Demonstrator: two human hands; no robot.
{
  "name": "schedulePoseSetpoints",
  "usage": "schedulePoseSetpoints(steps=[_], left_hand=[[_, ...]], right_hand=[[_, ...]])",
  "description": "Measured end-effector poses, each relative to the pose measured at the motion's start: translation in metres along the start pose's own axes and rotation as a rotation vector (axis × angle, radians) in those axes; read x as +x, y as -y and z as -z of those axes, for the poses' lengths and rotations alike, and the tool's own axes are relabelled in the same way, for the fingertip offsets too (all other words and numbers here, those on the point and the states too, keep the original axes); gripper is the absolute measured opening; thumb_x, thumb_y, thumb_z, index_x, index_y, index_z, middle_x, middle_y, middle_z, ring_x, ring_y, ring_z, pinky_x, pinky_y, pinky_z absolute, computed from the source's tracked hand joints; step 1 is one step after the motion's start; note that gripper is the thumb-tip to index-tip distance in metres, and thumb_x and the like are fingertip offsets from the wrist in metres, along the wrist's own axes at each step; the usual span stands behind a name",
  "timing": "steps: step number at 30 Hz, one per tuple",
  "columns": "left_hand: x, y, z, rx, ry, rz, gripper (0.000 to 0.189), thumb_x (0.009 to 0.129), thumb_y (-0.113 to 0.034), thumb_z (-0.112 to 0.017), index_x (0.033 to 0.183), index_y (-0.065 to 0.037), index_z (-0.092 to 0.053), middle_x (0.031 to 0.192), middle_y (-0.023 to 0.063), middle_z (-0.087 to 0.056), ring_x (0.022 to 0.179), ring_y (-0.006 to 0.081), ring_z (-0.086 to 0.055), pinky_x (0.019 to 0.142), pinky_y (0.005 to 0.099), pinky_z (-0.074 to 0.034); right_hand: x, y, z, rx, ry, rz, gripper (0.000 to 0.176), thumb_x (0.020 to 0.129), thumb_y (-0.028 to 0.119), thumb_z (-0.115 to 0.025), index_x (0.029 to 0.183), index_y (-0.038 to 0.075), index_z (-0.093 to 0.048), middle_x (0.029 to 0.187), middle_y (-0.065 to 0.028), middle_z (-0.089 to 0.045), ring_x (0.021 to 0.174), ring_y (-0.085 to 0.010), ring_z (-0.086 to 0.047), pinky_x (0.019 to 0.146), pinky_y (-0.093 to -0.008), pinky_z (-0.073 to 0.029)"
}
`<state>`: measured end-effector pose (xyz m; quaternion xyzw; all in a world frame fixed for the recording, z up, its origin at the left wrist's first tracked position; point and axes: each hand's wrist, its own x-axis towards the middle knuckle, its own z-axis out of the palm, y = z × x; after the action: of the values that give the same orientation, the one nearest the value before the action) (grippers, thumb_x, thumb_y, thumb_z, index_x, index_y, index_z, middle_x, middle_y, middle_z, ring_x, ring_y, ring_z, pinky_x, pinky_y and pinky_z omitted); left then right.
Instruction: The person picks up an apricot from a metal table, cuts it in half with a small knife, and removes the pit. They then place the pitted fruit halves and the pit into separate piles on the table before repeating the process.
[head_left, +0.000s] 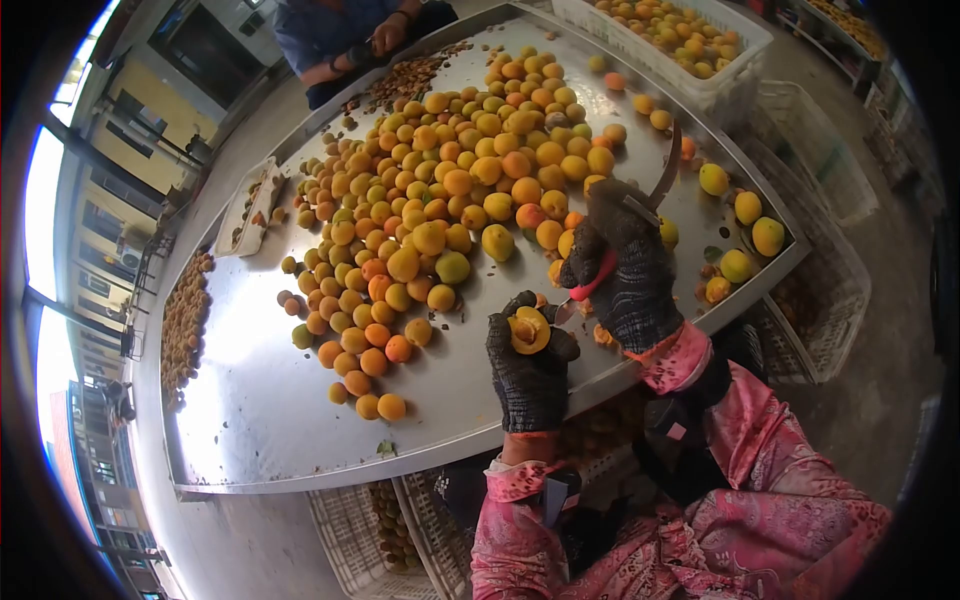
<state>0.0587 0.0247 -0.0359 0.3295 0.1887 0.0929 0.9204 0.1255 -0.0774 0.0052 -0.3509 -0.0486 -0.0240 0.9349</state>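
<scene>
My left hand [527,385], in a dark knitted glove, is closed around a cut apricot [528,330] whose open face and brown pit cavity point up. My right hand [632,270], gloved the same way, grips a small knife [597,276] by its pinkish-red handle. The knife's short blade reaches down to the right side of the apricot. Beyond the right knuckles, a curved dark blade-like piece [668,170] sticks up; where it is attached is hidden. Close by the hands, a large heap of whole apricots [430,200] covers the middle of the metal table [250,400].
Loose pits [187,330] line the table's left edge, near a white tray [255,215]. Across the table, a person [345,40] stands by more pits. A white crate [740,60] of apricots sits at the far right; other crates [365,540] are below the raised rim.
</scene>
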Motion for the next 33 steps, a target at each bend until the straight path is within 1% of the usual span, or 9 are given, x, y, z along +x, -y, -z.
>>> schedulePoseSetpoints(steps=[4, 7, 12, 18, 22, 24, 27, 31, 33], left_hand=[[-0.007, 0.008, -0.004, 0.648, 0.071, -0.424, 0.043, 0.090, -0.040, -0.041, 0.106, -0.001, -0.051, 0.098, 0.0120, -0.054, 0.067, 0.0210, -0.055, 0.057, 0.0322, -0.046], [0.001, 0.003, 0.010, 0.286, 0.106, -0.152, 0.045, 0.092, -0.042, -0.039, 0.107, -0.001, -0.051, 0.097, 0.0119, -0.055, 0.066, 0.0208, -0.055, 0.058, 0.0326, -0.047], [0.010, 0.000, 0.028, -0.191, 0.238, 0.177, 0.039, 0.079, 0.001, -0.062, 0.113, 0.000, -0.043, 0.107, 0.0121, -0.051, 0.096, 0.0217, -0.055, 0.081, 0.0339, -0.048], [-0.005, 0.014, 0.009, 0.874, 0.071, -0.455, 0.041, 0.081, 0.003, -0.059, 0.116, -0.002, -0.040, 0.107, 0.0136, -0.052, 0.097, 0.0211, -0.054, 0.088, 0.0311, -0.044], [-0.003, 0.015, 0.014, 0.692, 0.100, -0.421, 0.032, 0.087, -0.014, -0.056, 0.114, -0.002, -0.043, 0.105, 0.0125, -0.053, 0.097, 0.0218, -0.054, 0.087, 0.0303, -0.045], [-0.005, 0.008, 0.007, -0.032, 0.072, -0.043, 0.040, 0.092, -0.037, -0.045, 0.111, -0.001, -0.047, 0.101, 0.0096, -0.054, 0.091, 0.0206, -0.056, 0.078, 0.0294, -0.049], [-0.006, 0.009, 0.006, 0.256, -0.044, -0.069, 0.057, 0.091, -0.054, -0.031, 0.107, -0.003, -0.051, 0.097, 0.0074, -0.056, 0.082, 0.0187, -0.058, 0.067, 0.0299, -0.051], [-0.009, 0.010, 0.005, 0.123, -0.016, -0.070, 0.037, 0.092, -0.038, -0.045, 0.106, -0.004, -0.051, 0.093, 0.0070, -0.057, 0.077, 0.0163, -0.058, 0.061, 0.0300, -0.051], [-0.009, 0.017, 0.012, 0.819, -0.018, -0.404, 0.031, 0.082, -0.021, -0.062, 0.105, -0.004, -0.051, 0.090, 0.0097, -0.058, 0.075, 0.0204, -0.059, 0.062, 0.0313, -0.050]], right_hand=[[0.003, -0.011, 0.000, -0.034, 0.056, 0.052, 0.025, 0.088, 0.021, -0.055, 0.107, 0.006, -0.053, 0.063, 0.0009, -0.047, 0.048, -0.0067, -0.044, 0.044, -0.0220, -0.039], [0.000, -0.019, -0.003, 0.077, -0.033, -0.031, 0.022, 0.087, 0.020, -0.055, 0.106, 0.008, -0.054, 0.060, 0.0023, -0.045, 0.045, -0.0050, -0.039, 0.041, -0.0205, -0.034], [-0.003, -0.027, -0.006, 0.156, -0.099, 0.000, 0.020, 0.086, 0.019, -0.056, 0.104, 0.010, -0.055, 0.058, 0.0043, -0.042, 0.043, -0.0044, -0.036, 0.041, -0.0200, -0.032], [-0.004, -0.038, -0.002, 0.267, -0.188, -0.002, 0.019, 0.085, 0.018, -0.058, 0.103, 0.011, -0.055, 0.059, 0.0050, -0.042, 0.043, -0.0041, -0.035, 0.039, -0.0199, -0.030], [-0.008, -0.035, -0.004, 0.191, -0.105, 0.045, 0.020, 0.084, 0.017, -0.058, 0.102, 0.011, -0.054, 0.059, 0.0047, -0.043, 0.043, -0.0039, -0.035, 0.039, -0.0193, -0.029], [-0.010, -0.034, -0.006, 0.134, -0.098, 0.068, 0.019, 0.084, 0.017, -0.058, 0.102, 0.011, -0.055, 0.059, 0.0045, -0.043, 0.043, -0.0039, -0.035, 0.039, -0.0193, -0.029], [-0.013, -0.029, -0.012, 0.087, -0.084, 0.039, 0.017, 0.084, 0.017, -0.058, 0.099, 0.011, -0.056, 0.059, 0.0043, -0.044, 0.042, -0.0039, -0.035, 0.038, -0.0197, -0.029], [-0.006, -0.029, -0.010, 0.169, -0.099, -0.099, 0.014, 0.083, 0.015, -0.059, 0.096, 0.011, -0.057, 0.058, 0.0052, -0.044, 0.040, -0.0037, -0.034, 0.036, -0.0197, -0.028], [0.001, -0.032, -0.005, 0.193, -0.102, -0.186, 0.014, 0.082, 0.015, -0.059, 0.096, 0.011, -0.058, 0.057, 0.0057, -0.043, 0.040, -0.0038, -0.035, 0.036, -0.0194, -0.028]])
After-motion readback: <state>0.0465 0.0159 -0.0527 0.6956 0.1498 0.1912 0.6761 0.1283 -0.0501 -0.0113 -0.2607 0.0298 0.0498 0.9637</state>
